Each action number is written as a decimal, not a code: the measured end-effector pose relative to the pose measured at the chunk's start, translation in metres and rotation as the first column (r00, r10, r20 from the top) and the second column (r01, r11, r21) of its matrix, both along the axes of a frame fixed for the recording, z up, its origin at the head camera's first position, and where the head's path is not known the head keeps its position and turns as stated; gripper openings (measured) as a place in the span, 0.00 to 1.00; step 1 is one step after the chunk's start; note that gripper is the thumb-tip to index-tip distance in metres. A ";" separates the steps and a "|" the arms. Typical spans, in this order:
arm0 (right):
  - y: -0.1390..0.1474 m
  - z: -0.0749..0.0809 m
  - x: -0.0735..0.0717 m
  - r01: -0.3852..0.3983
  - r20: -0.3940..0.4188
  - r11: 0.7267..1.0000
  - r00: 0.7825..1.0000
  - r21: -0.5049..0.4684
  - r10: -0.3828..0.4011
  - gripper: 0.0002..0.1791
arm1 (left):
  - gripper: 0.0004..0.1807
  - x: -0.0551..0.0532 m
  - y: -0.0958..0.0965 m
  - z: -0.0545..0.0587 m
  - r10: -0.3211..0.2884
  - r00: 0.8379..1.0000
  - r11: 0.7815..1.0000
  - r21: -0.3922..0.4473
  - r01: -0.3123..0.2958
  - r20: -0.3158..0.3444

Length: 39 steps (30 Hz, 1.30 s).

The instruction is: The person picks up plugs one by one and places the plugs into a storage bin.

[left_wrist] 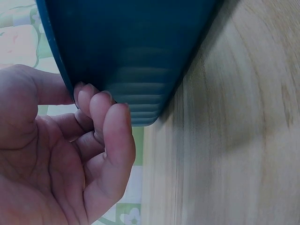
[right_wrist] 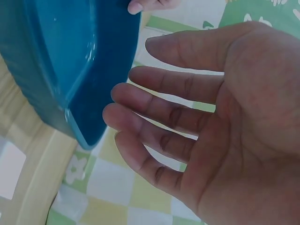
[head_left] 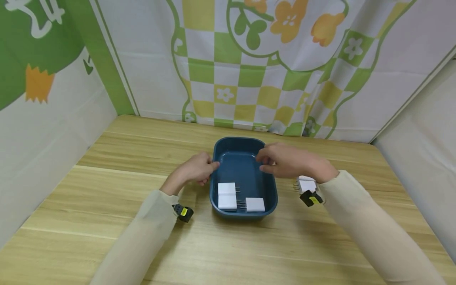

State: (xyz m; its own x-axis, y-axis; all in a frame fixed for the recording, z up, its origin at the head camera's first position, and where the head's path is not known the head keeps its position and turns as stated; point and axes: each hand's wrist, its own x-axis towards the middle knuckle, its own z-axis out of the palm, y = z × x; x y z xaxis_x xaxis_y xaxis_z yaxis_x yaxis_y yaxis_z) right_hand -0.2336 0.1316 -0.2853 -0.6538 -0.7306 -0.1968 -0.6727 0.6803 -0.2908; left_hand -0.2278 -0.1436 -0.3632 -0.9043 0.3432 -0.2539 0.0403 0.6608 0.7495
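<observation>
A dark blue plastic tray [head_left: 236,170] stands on the wooden table. My left hand [head_left: 197,168] pinches its left rim, thumb over the edge and curled fingers against the outer wall, as the left wrist view shows. Over the tray's right rim hovers my right hand [head_left: 286,160]; in the right wrist view its palm is bare and the fingers [right_wrist: 173,115] are spread and slightly bent. Inside the tray's near end lie two white plug adapters [head_left: 227,196] side by side, pins to the right. Another white plug adapter [head_left: 255,204] faces them, its pins pointing left.
Right of the tray, partly hidden under my right wrist, white plug adapters [head_left: 307,184] lie on the wooden table [head_left: 142,154] with pins to the left. A patterned green and white curtain [head_left: 249,75] hangs behind the table. Each wrist carries a small black camera [head_left: 185,214].
</observation>
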 end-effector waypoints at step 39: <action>0.051 -0.042 -0.041 0.201 -0.029 0.977 0.980 0.073 -0.199 0.24 | 0.24 -0.003 0.001 -0.002 0.006 1.000 1.000 -0.026 -0.006 -0.004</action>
State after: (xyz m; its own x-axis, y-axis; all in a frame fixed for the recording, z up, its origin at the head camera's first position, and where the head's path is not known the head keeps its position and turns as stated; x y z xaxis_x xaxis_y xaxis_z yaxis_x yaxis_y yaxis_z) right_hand -0.2741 0.1828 -0.3271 -0.7899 -0.5683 -0.2305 -0.5264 0.8211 -0.2208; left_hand -0.2308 -0.1426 -0.3656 -0.9074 0.3311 -0.2589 0.0393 0.6801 0.7320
